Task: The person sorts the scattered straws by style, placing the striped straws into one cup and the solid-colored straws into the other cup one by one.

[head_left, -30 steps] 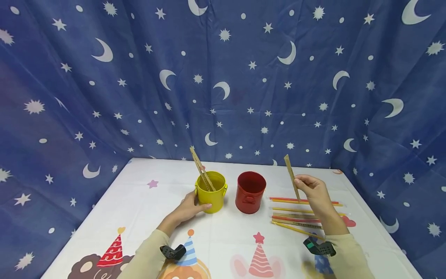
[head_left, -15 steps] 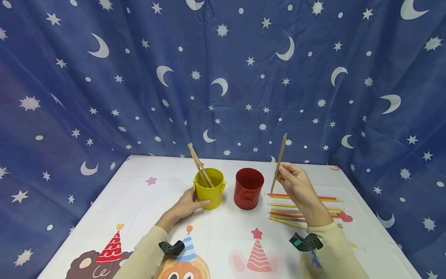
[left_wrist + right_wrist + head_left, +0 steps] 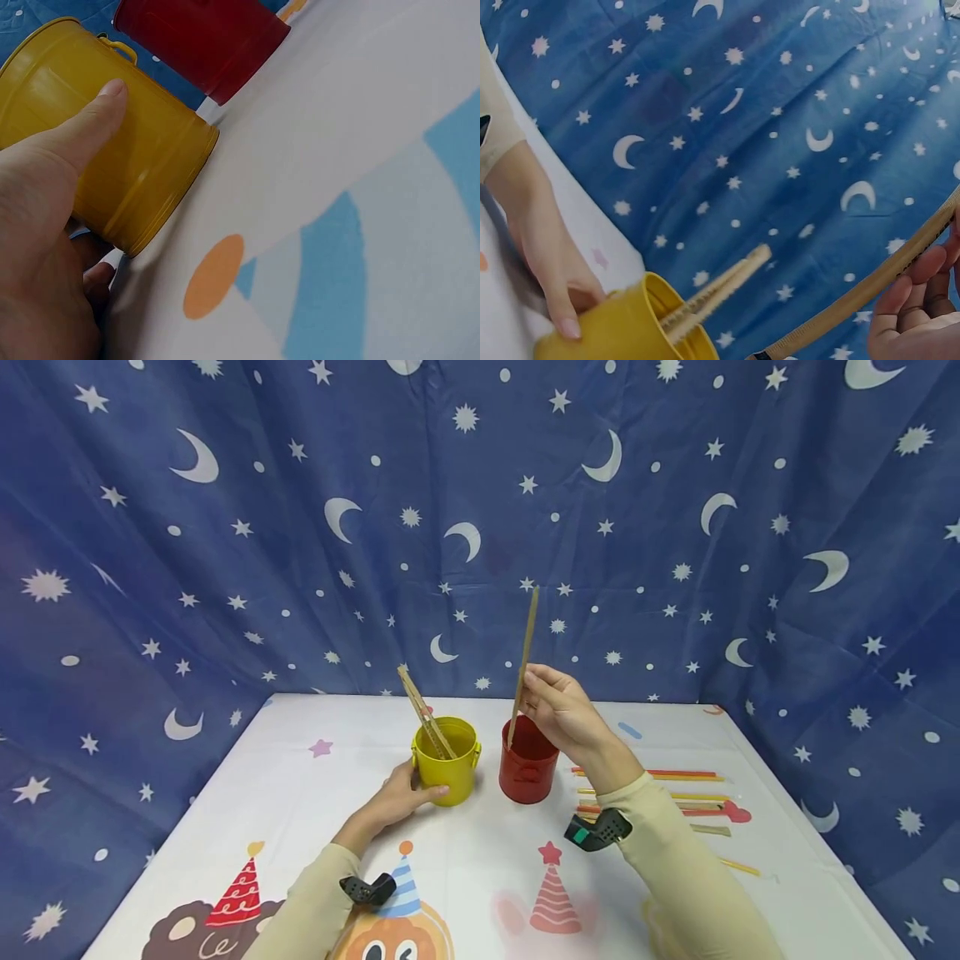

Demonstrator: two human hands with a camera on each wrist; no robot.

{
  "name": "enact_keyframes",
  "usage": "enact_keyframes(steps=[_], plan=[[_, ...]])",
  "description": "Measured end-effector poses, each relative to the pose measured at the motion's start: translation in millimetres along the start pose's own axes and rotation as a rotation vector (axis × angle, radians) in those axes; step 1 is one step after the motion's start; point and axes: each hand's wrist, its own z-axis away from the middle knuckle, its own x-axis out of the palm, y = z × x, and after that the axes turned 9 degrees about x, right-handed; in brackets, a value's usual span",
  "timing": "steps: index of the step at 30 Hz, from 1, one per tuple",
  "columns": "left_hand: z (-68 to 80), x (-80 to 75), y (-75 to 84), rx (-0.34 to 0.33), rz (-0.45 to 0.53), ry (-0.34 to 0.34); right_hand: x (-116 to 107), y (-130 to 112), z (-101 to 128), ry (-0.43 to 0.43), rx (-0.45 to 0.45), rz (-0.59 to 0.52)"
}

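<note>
In the lower frame is the white table (image 3: 465, 868); at centre, the yellow bucket (image 3: 453, 783), right of it the red bucket (image 3: 527, 781). The left hand (image 3: 399, 795) grips the yellow; the right hand (image 3: 561, 708) pinches a tan stick (image 3: 528, 639) by the red rim — carrying step, I judge; next calls for steady lowering

- The head view looks from above, forward and down, on most of the counter (image 3: 288, 802) and the blue curtain (image 3: 510, 560) behind; it is the farthest one.
- The left wrist view is tilted and very near; it faces the side of the yellow bucket (image 3: 154, 154), with the red bucket (image 3: 202, 45) cut by the top edge.
- The right wrist view is also tilted and faces across to the left hand (image 3: 551, 259) and the blue curtain.
- All three views share the yellow bucket and the left hand.
</note>
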Motion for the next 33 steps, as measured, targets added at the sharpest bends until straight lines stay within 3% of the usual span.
enact_keyframes(steps=[5, 16, 25, 33], plan=[[-0.3, -1.0, 1.2, 0.001, 0.007, 0.008, 14.4, 9.9, -26.6, 0.024, 0.047, -0.02], [-0.1, -0.7, -0.1, -0.015, -0.008, 0.017, 43.7, 52.2, -69.3, 0.177, 0.139, 0.159], [-1.5, -1.4, 0.5, -0.001, -0.002, 0.018, 59.3, 77.1, -88.0, 0.121, 0.238, 0.359], [0.0, 0.0, 1.4, 0.018, 0.014, 0.015, 63.5, 86.2, -94.3, 0.16, 0.271, 0.458]])
